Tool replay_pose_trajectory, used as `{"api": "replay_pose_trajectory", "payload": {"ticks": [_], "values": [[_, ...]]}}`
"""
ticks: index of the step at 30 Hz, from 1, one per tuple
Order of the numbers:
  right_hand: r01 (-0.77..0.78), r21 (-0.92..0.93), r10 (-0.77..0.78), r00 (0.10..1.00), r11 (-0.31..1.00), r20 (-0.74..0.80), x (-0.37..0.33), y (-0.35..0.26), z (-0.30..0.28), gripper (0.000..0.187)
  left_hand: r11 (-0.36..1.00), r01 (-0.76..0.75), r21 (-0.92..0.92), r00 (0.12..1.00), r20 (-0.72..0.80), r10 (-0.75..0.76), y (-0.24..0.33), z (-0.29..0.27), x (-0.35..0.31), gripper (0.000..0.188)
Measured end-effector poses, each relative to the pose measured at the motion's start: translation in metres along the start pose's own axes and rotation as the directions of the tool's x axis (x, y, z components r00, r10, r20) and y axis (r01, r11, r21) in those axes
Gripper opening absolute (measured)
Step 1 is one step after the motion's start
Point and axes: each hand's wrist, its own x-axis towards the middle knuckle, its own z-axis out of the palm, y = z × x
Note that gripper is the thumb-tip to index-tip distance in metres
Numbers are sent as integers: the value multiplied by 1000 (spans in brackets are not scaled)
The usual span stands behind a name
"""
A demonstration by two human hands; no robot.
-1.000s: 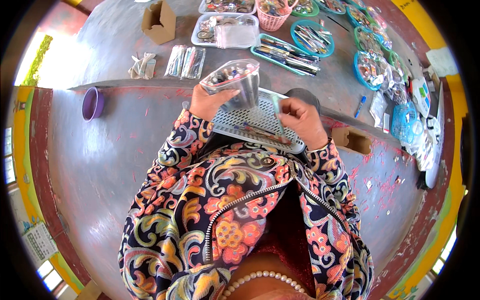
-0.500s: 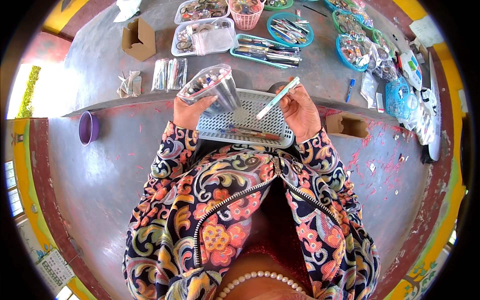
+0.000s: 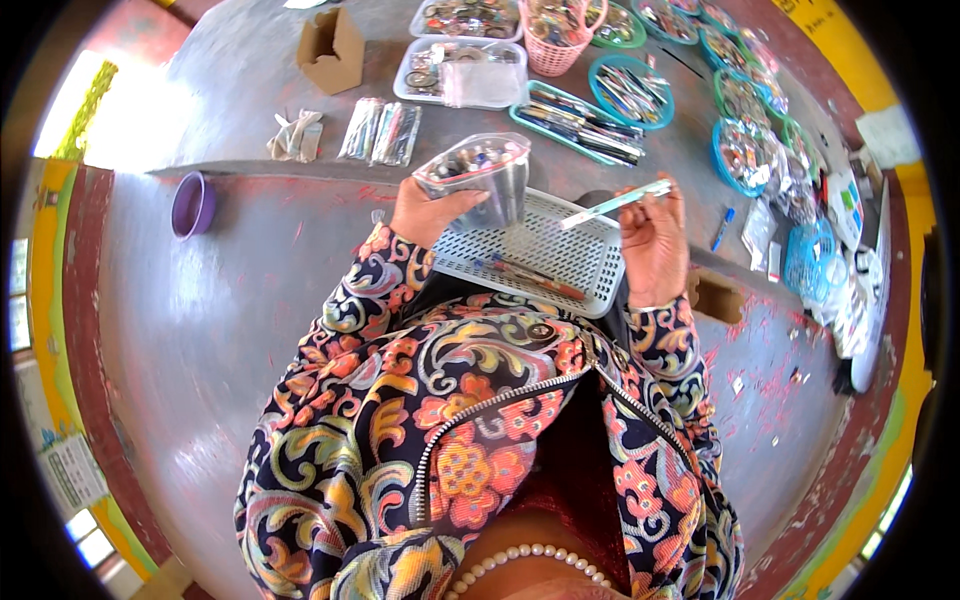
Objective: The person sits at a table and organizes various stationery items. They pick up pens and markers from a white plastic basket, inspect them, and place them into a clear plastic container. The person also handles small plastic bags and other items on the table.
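My left hand point(image 3: 432, 212) is closed round a clear zip bag point(image 3: 505, 190) packed with pens, its mouth gaping upward. In my right hand point(image 3: 655, 240) a pale green and white pen point(image 3: 610, 206) is pinched between thumb and fingers, pointing down to the left. Below both hands a light grey perforated basket point(image 3: 470, 255) rests at my lap, with a few pens point(image 3: 535, 277) lying along its near side. The pen's lower end hangs over the basket, apart from the bag.
On the ledge ahead are a teal tray of pens point(image 3: 580, 125), a round blue basket of pens point(image 3: 632, 92), bagged pens point(image 3: 380, 132), a cardboard box point(image 3: 331, 52) and a pink basket point(image 3: 553, 55). A purple tub point(image 3: 193, 207) stands left; a blue pen point(image 3: 723, 229) lies right.
The view has shifted, so the surroundings sit further right and tilted. My right hand has turned the pen flatter, and its fingers are more upright. The bag stays in my left hand.
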Motion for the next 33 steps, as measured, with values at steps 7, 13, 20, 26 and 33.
{"api": "replay_pose_trajectory", "payload": {"ticks": [7, 13, 20, 26, 33], "values": [[378, -322, -273, 905, 868, 326, 1, -27, 100, 37, 997, 42, 60, 999, -12, -41, 3, -1, 0, 34], [545, -445, -216, 771, 711, 599, 14, -3, 144, 41, 997, 73, 16, 995, 68, -74, 9, -2, 1, 51], [501, -544, -46, 763, 673, 645, 27, 15, 150, 38, 999, 32, 43, 996, 83, -36, 9, -2, 1, 48], [467, -573, 21, 763, 674, 646, 32, 23, 148, 36, 997, 50, 59, 994, 96, -55, 4, -5, 1, 48], [557, -608, 15, 730, 566, 683, 30, 26, 151, 35, 999, 21, 30, 984, 175, -26, 10, -5, 0, 56]]}}
